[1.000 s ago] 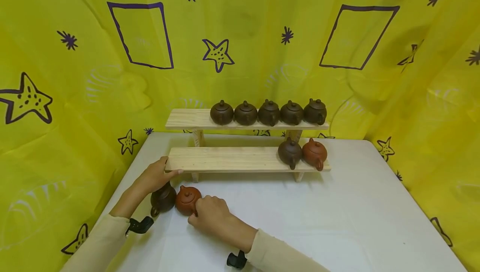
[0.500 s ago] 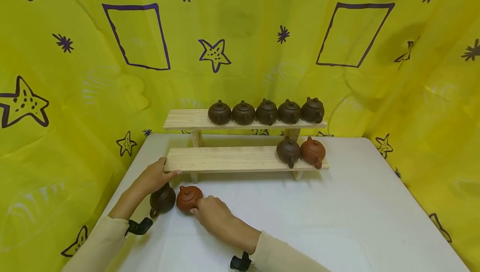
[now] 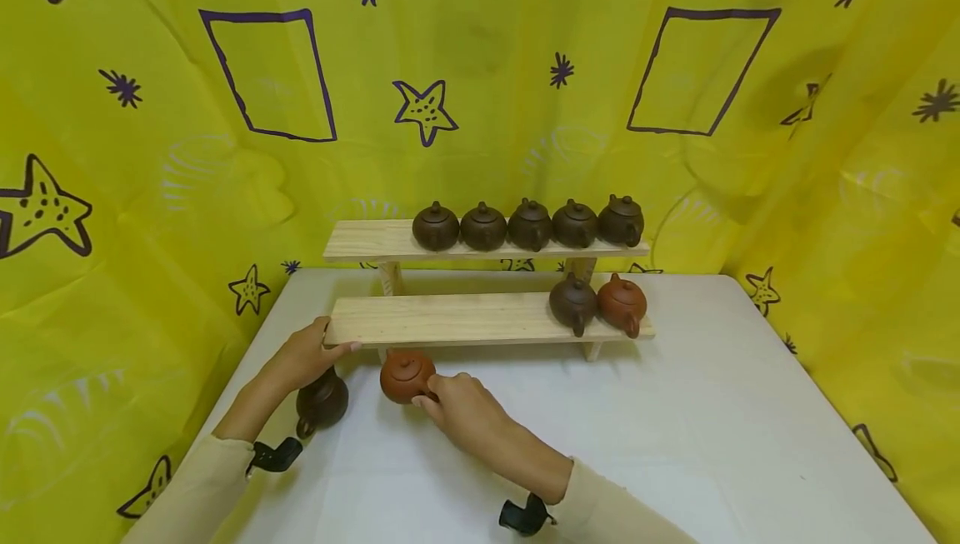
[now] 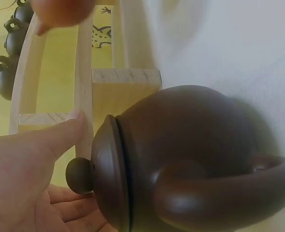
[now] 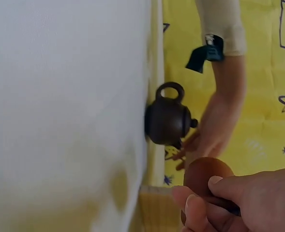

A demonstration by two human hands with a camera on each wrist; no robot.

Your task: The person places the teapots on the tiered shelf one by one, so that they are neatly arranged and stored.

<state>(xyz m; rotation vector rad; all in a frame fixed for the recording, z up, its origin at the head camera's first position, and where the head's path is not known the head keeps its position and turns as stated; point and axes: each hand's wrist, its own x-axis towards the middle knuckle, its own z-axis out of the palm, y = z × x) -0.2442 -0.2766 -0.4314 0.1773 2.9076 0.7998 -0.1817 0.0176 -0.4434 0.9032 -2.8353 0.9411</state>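
Observation:
My right hand [image 3: 480, 421] pinches the handle of a reddish-brown teapot [image 3: 405, 376], which hangs just in front of the lower board's left part. In the right wrist view, thumb and fingers close on this teapot's [image 5: 203, 175] handle. The left hand [image 3: 298, 356] holds the left end of the two-tier wooden shelf [image 3: 442, 319], its thumb along the front edge. A dark brown teapot [image 3: 322, 402] stands on the table beneath the left wrist. Close up in the left wrist view, this dark teapot [image 4: 190, 125] partly hides the left fingers.
Several dark teapots [image 3: 483, 227] line the upper board, leaving bare wood at its left. On the lower board's right end stand a dark teapot [image 3: 573, 304] and a reddish one [image 3: 622, 305]. A white-covered table [image 3: 712, 411] lies below, with a yellow patterned curtain [image 3: 510, 111] behind.
My right hand has taken the reddish teapot away from beside the dark one, moving it right and up toward the shelf. The left hand stays at the shelf's end.

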